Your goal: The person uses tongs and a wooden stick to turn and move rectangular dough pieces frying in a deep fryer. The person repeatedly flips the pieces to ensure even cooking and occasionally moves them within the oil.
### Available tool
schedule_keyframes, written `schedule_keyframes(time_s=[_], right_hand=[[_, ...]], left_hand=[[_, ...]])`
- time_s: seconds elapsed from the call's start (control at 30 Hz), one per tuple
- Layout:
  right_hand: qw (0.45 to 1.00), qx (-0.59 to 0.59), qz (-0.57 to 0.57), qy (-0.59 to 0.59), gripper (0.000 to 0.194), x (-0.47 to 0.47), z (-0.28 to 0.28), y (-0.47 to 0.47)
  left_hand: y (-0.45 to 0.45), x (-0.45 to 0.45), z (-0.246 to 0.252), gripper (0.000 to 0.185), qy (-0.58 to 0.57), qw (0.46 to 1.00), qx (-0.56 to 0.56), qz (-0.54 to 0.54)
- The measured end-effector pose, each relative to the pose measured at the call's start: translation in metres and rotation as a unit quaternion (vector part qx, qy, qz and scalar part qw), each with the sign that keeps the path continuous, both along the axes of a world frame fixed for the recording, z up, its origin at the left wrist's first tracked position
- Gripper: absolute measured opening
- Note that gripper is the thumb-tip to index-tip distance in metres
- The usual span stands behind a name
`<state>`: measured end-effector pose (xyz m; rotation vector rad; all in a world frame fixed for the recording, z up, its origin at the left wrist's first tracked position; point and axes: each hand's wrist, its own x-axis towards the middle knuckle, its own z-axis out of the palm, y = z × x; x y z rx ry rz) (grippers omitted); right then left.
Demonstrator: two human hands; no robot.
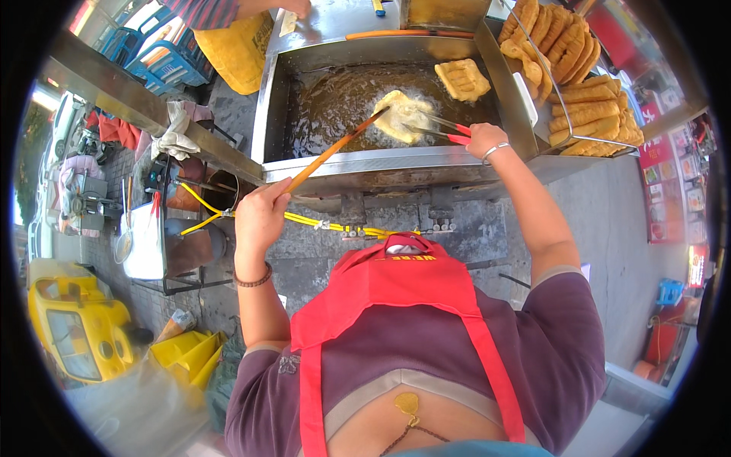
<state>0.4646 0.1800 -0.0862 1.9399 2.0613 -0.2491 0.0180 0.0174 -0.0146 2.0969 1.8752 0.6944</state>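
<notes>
My left hand (260, 214) grips a long wooden stick (334, 149), whose dark tip touches a pale piece of dough (397, 117) in the oil. In my right hand (485, 140) are metal tongs (440, 127) with red handles. Their jaws reach over the dough's right side; whether they pinch it I cannot tell. Bubbles surround the dough. Farther back on the right, a golden square fried piece (462, 80) with slits floats in the same oil. All this is inside a rectangular metal fryer (360, 163) filled with brown oil.
Fried dough sticks (588, 114) fill a wire rack right of the fryer. A second wooden stick (408, 34) lies along the back rim. Another person's hand (297, 7) is over the metal worktop (337, 20). Yellow gas hoses (308, 220) run below. A metal post (154, 108) slants at left.
</notes>
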Motion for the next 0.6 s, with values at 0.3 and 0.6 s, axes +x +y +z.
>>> schedule_keyframes(time_s=[0.3, 0.6], right_hand=[[0.999, 0.034, 0.027, -0.026, 0.026, -0.004, 0.0, -0.004], [0.987, 0.145, 0.065, -0.022, 0.021, 0.012, -0.016, -0.017]], left_hand=[[0.015, 0.015, -0.026, 0.027, -0.005, 1.0, -0.004, -0.001], [0.021, 0.017, -0.048, 0.027, 0.004, 0.999, -0.001, 0.036]])
